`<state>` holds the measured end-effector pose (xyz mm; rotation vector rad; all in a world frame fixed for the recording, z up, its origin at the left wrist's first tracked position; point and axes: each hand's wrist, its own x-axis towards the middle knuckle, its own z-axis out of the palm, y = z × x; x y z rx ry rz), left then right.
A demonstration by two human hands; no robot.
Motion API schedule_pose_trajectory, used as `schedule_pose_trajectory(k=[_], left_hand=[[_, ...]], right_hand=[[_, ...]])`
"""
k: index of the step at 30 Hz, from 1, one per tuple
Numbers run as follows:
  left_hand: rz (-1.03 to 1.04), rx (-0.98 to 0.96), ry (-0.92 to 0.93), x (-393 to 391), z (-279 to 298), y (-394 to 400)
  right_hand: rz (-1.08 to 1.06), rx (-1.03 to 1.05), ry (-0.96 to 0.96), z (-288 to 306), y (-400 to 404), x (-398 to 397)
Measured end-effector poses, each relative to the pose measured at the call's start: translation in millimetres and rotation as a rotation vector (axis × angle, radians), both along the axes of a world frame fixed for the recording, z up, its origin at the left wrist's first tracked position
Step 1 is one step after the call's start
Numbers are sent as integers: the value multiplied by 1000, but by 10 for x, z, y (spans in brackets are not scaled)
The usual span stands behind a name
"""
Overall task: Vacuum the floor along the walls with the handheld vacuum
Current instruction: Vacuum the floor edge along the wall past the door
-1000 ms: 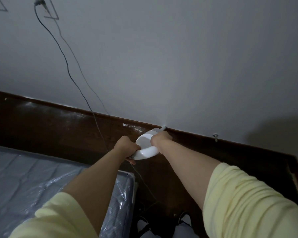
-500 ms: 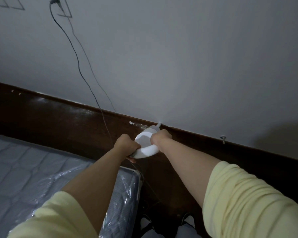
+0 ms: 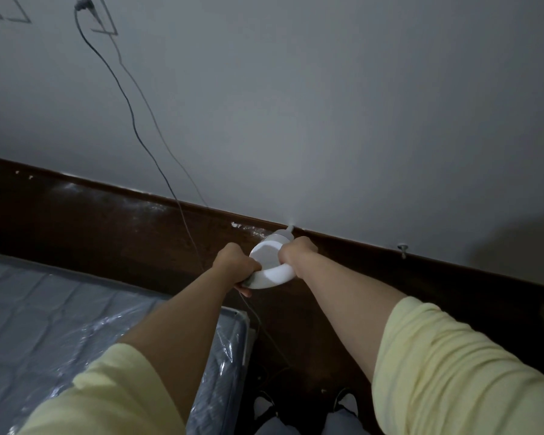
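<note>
Grey wall (image 3: pixel 327 105) above, dark brown wooden floor (image 3: pixel 107 233) below, meeting in a line that slopes down to the right; dim light everywhere. White handheld vacuum (image 3: pixel 272 262) held out in front with both arms stretched; thin nozzle tip touching the line where wall meets floor, near some white specks on the wood. Left hand (image 3: pixel 234 266) curled tight around the near end of the white body, fingers wrapped under it; right hand (image 3: pixel 296 249) gripping the far side, close to the nozzle, knuckles up. Pale yellow sleeves (image 3: pixel 453 365) on both arms, pushed up to the elbow. Dark power cord (image 3: pixel 132 120) running from a plug (image 3: pixel 84 3) high on the wall, down across the floor and past the left hand. Mattress in clear plastic wrap (image 3: pixel 60 315) lying at lower left, well apart from the nozzle. Small screw or nail (image 3: pixel 402 248) sticking out at the wall line, to the right of the vacuum. Two shoes (image 3: pixel 266 406) at the bottom edge.
</note>
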<state>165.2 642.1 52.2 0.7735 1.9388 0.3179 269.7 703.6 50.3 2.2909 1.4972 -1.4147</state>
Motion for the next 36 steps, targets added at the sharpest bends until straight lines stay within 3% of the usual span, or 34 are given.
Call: schedule_pose_trajectory(k=[15,36], left_hand=[[-6,-19,37,1209,187,276],[-27,-49,-1,2785,275,366]], right_hand=[[-26,9,98,-15,261,1205],[-71,11,79,-10,351,2777]])
